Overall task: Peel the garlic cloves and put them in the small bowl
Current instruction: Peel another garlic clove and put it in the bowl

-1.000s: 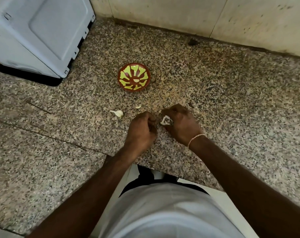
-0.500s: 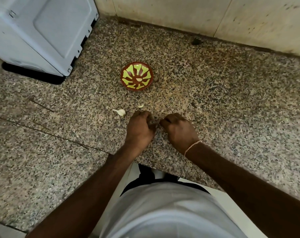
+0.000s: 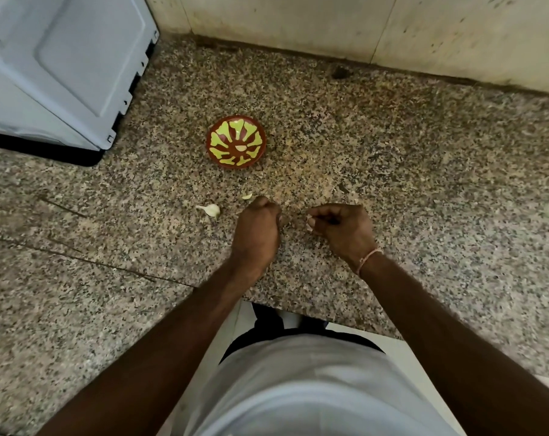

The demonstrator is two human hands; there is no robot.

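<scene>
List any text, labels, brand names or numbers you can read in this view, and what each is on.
None: no readable text anywhere in this view.
The small bowl carries only a yellow-green pattern on red-brown, no letters.
The grey appliance shows plain panels with no visible label or brand.
The counter and the wall tiles are unmarked.
The garlic clove and the wrist thread bear nothing.

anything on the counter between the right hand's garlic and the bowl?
Nothing visible. The right hand pinches pale garlic; bare speckled granite counter runs from it to the small red bowl with yellow-green pattern. A small skin scrap lies left of that path.
</scene>
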